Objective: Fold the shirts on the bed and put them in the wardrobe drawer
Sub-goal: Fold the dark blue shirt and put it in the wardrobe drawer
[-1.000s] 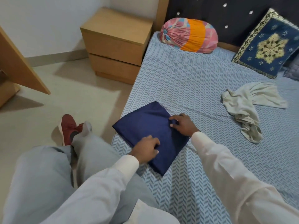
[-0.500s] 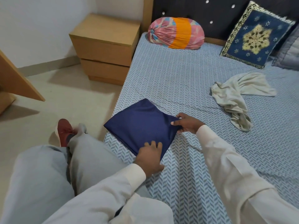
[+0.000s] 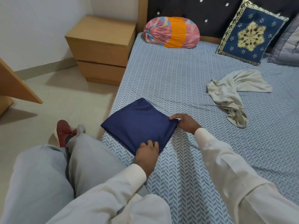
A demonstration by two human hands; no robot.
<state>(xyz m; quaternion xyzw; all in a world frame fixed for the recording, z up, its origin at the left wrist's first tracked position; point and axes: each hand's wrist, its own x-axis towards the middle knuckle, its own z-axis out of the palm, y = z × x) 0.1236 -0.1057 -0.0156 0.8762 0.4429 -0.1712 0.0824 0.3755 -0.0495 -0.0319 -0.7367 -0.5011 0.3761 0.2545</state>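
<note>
Folded navy shirt (image 3: 137,125) lay at the bed's (image 3: 178,78) left edge. Right hand (image 3: 186,122) pinched its right corner. Left hand (image 3: 146,152) fingers lay over the near corner, thumb hidden, grip uncertain. Judgement: lift both corners level, palm beneath, so the folds hold.

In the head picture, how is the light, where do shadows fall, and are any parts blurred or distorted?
Head view: soft indoor light, no glare; the bedside cabinet throws a soft shadow leftward on the floor; the folded navy shirt is sharp; wide-angle distortion stretches the sleeves near the bottom edge.
</note>
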